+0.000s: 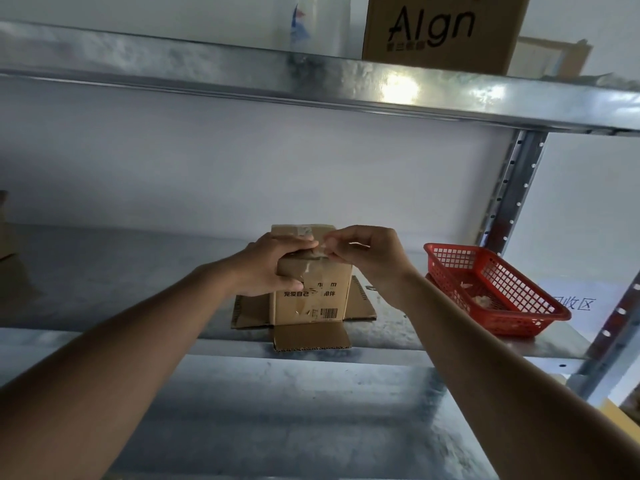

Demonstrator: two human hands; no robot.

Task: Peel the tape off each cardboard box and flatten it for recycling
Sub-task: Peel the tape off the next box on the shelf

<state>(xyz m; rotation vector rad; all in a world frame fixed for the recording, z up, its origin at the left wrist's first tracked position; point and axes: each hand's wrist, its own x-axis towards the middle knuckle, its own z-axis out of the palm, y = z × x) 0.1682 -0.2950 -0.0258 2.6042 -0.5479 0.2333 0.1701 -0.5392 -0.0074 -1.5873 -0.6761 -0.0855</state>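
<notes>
**Tape peel: small box on shelf**

Box point(308, 292) stands on shelf point(138, 271), bottom flaps splayed. Your L hand point(273, 265) clamps its top edge; R hand point(367, 254) fingers pinch tape point(320, 252) end. Cardboard looks light, easily crushed; tape thin, prob. tears. Grip near a corner, pull low.

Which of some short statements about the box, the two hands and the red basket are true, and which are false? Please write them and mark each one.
1. The left hand holds the small cardboard box. True.
2. The right hand rests inside the red basket. False: it pinches clear tape at the box's top.
3. The basket stands to the right of the box. True.
4. The box's bottom flaps are closed. False: they lie spread open on the metal shelf.
</notes>
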